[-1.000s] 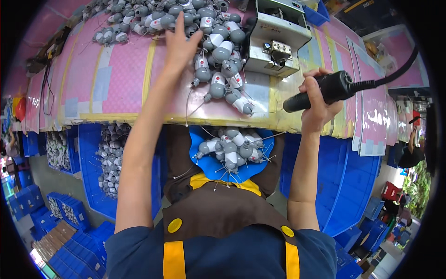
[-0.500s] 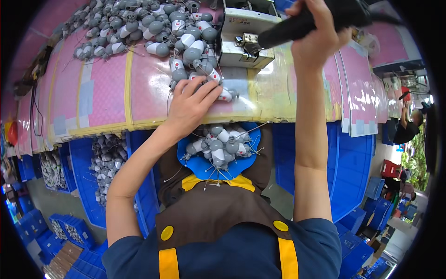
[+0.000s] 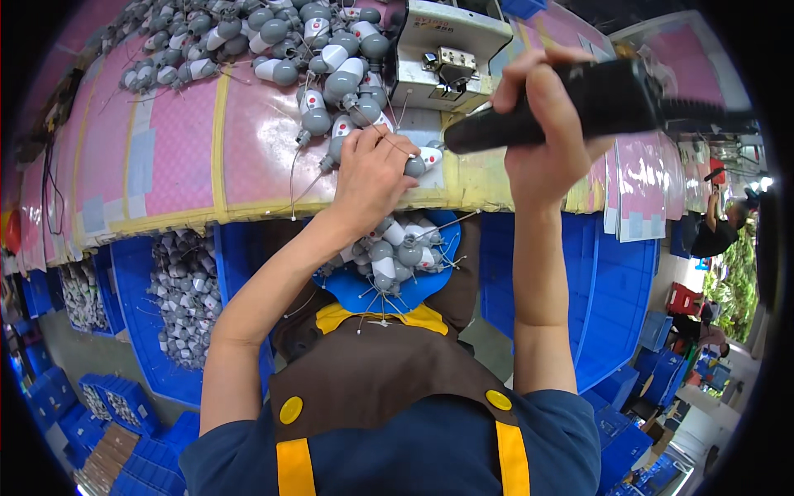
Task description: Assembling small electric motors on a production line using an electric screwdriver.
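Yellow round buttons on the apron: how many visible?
2. One yellow button sits left of the chest by the left strap, the other yellow button right by the right strap. Apron folds may hide more.

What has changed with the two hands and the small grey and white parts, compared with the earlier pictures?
The left hand drew back from the far pile of grey and white wired parts to the near edge of the pink bench and now pinches one part. The right hand swung the black handheld tool in toward that part. The blue lap tray of parts stayed.
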Available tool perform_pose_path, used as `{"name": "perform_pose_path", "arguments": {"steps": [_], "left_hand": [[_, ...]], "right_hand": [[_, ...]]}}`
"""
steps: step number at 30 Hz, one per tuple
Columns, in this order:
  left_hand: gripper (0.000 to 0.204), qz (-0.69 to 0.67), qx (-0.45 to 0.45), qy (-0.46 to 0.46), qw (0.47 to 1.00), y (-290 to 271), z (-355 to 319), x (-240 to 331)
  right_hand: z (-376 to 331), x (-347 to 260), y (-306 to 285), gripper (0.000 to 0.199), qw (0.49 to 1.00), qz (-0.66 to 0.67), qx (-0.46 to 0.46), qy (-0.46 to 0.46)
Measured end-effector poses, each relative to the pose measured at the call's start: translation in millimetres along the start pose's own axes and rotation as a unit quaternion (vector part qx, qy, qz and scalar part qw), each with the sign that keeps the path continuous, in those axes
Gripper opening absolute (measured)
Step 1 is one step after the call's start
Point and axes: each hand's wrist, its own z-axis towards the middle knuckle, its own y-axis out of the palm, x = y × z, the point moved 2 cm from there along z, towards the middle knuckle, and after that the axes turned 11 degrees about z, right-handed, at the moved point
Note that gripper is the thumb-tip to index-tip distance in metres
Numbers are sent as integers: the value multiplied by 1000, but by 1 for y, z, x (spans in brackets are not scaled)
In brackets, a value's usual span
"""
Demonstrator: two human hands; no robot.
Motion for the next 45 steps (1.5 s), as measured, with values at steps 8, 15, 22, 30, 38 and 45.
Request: {"name": "perform_pose_path", "arguments": {"steps": [8,15,22,30,38,45], "left_hand": [[42,0,1,-2,1000,1,1,3],[44,1,-3,-12,1000,3,-1,1],[47,-15,-8,-12,1000,5,-2,0],[41,-16,-11,-10,1000,5,1,-1],[39,13,19,3,1000,2,-2,5],[31,-50,-113,70,990,-39,-4,3]], "right_hand": [[-27,12,-4,25,999,-37,17,5],[-32,30,-10,29,998,-22,-19,63],[-31,34,-22,33,992,93,-55,71],[-27,36,-24,41,988,104,-64,93],[-41,30,-16,36,996,14,-83,38],[2,-1,-23,24,991,133,14,23]]}}
